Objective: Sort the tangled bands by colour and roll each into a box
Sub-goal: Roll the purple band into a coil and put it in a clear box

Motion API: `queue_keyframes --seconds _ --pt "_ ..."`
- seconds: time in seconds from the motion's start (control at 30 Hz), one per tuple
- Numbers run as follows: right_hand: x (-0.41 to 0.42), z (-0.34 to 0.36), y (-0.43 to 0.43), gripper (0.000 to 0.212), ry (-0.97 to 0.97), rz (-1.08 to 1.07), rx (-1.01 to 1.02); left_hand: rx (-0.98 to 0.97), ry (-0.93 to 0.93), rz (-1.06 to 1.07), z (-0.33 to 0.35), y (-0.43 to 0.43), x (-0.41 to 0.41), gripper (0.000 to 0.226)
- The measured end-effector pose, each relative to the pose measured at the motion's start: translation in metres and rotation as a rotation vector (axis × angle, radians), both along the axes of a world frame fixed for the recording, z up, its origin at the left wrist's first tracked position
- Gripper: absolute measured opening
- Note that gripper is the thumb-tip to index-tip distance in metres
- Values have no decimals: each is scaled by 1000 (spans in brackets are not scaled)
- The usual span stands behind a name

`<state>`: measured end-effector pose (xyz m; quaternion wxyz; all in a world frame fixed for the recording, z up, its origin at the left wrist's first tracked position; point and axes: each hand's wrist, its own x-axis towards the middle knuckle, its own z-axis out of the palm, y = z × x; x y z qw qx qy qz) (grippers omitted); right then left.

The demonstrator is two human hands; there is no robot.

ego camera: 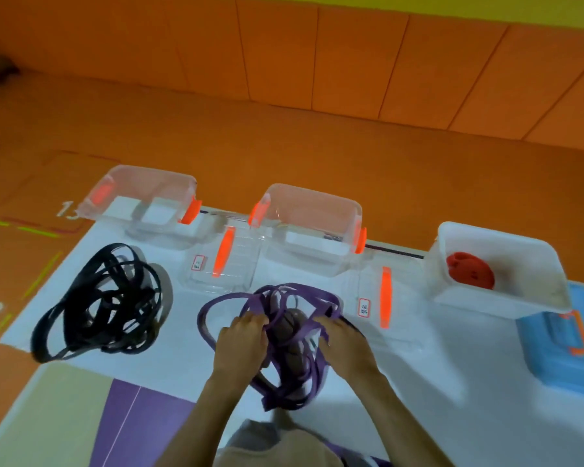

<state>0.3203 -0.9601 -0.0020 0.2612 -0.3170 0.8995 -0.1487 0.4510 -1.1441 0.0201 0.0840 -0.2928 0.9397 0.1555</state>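
With fingers of left hand (241,333) and right hand (338,337) curled into purple bands (284,397), tease loops loose gently, then roll flat.

Tangled purple bands (284,399) in the middle, black tangle (105,305) to their left, red roll (469,271) inside the white box (496,242).
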Motion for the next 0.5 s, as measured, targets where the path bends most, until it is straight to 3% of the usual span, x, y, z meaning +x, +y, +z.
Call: queue_keyframes --seconds 0.13,0.23,0.5 --pt "18 -17 -38 54 -67 10 -4 380 75 373 -25 -30 3 51" --pt "26 -25 -52 46 -106 -32 -29 603 10 442 -46 -44 -4 58" --pt "31 -31 -57 34 -116 -220 -157 758 102 404 -66 -56 -8 21"
